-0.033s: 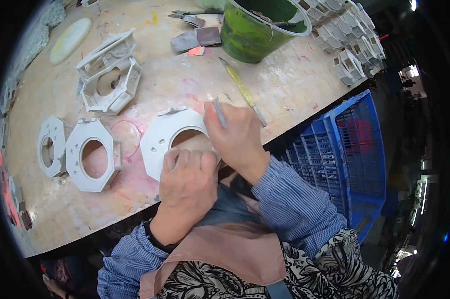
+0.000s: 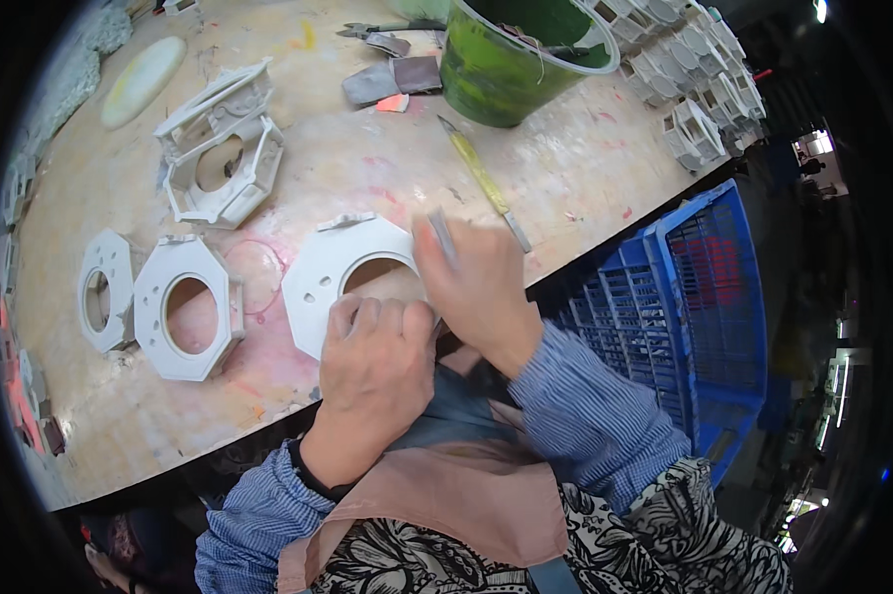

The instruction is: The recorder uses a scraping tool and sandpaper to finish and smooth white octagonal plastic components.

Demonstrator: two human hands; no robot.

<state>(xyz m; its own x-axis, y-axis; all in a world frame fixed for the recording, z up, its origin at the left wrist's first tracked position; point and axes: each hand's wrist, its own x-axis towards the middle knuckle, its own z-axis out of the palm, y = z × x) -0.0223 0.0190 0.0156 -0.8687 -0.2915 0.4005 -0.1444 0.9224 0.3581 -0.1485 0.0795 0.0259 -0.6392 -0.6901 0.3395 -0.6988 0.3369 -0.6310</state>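
My left hand is closed on the near rim of a white octagonal frame with a large round opening, steadying it by the table's front edge. In my closed right hand, slightly blurred, is a thin grey piece of sandpaper, its end showing past the fingers. This hand is at the frame's right side, which it partly hides. Two similar octagonal frames, one nearer and one farther left, stand tilted on the table. Behind them lies an opened white octagonal housing.
A yellow-handled knife lies beyond my right hand. Farther back are a green-stained bucket, sandpaper scraps and pliers. White parts are stacked at the far right, above a blue crate. A pale oval piece lies far left.
My right hand has shifted slightly to the right with the sandpaper and is more blurred. My left hand keeps its hold on the frame; the whole view has drifted a little.
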